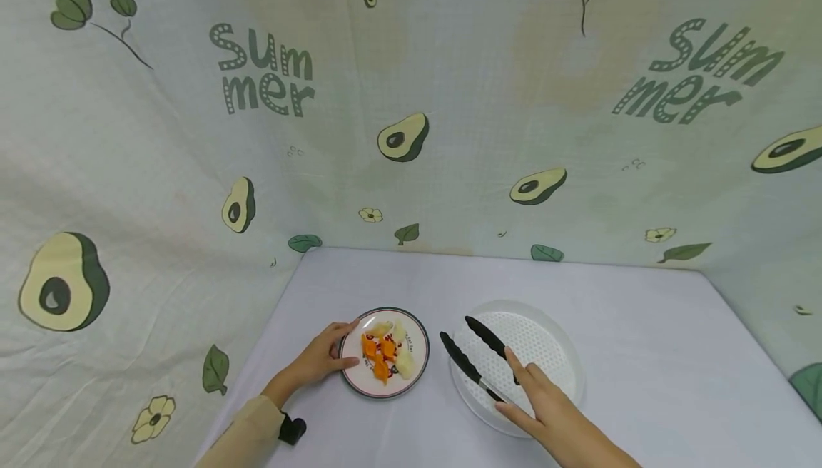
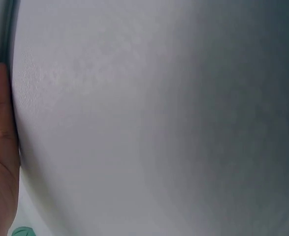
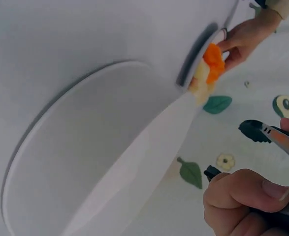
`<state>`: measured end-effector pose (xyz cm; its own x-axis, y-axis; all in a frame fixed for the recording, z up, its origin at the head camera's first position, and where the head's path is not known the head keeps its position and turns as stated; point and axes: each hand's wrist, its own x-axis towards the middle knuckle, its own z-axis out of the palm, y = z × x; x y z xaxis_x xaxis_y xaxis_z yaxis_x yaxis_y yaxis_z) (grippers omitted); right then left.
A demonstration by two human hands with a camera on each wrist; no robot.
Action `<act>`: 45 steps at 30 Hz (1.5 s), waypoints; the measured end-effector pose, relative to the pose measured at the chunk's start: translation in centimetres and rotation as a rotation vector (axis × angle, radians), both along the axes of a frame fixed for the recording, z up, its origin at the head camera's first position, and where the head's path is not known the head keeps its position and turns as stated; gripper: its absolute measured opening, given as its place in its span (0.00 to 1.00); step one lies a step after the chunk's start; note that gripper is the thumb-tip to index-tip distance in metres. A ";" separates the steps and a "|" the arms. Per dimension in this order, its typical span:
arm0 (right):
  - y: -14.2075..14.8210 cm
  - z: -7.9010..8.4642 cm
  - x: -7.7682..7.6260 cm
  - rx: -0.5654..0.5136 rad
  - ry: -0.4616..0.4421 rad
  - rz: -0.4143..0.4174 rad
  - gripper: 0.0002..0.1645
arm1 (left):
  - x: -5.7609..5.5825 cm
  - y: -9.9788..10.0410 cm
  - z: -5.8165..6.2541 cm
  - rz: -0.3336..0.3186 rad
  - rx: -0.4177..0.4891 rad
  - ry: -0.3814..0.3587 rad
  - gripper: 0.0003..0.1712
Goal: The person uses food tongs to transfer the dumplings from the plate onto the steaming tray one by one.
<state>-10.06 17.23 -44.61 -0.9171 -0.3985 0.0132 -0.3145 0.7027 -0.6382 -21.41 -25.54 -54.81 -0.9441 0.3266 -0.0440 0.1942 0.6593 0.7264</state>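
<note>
Orange and pale food pieces lie left of the right hand, its grip clamped on spread tongs, the nearer left hand pinching their plate.

Head view: bright, soft, even light across the wall cloth; outlines fairly clear. Left wrist view: blurred table, darkening toward 3 o'clock. Right wrist view: greyish; tray shadowed along 10 o'clock.
</note>
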 end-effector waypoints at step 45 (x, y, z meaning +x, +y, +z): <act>-10.4 -3.1 -0.5 0.204 -0.031 0.050 0.44 | 0.2 0.3 0.5 -0.002 0.013 -0.013 0.46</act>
<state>-10.60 6.86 -47.67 -0.8948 -0.4352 -0.1002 -0.3350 0.8025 -0.4938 -21.25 -25.28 -54.31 -0.9428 0.3294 -0.0522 0.1860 0.6493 0.7374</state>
